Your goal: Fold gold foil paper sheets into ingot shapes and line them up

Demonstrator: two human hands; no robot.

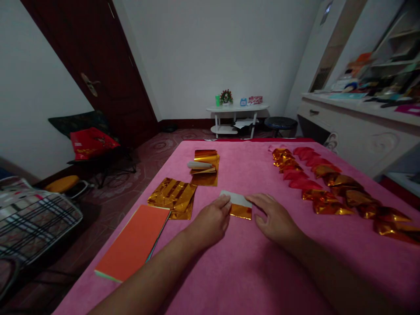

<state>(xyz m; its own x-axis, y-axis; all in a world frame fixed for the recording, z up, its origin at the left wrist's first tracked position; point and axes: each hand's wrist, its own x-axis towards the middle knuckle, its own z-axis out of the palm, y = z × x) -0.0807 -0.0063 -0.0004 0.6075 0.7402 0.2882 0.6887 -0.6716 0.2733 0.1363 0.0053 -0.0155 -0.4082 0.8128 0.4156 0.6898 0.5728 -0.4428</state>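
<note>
A small sheet of gold foil paper (240, 211) lies on the pink cloth in front of me, partly folded, with its pale grey back showing along the far side. My left hand (215, 218) is closed on its left edge, fingers curled. At the right edge rests my right hand (272, 218), its fingers stretched out and the thumb apart from them. The fingertips touch the paper's right corner. Left of my hands lies a stack of gold foil sheets (173, 194). Nearer to me is a stack of coloured paper (134, 240) with an orange sheet on top.
The pink-covered table (243, 271) holds a further foil stack with a curled sheet (205, 155) farther back. Rows of folded gold and red foil pieces (331, 208) line the right side. Beyond stand a small white table (236, 108), a black stool (280, 123) and a drawer counter (348, 111).
</note>
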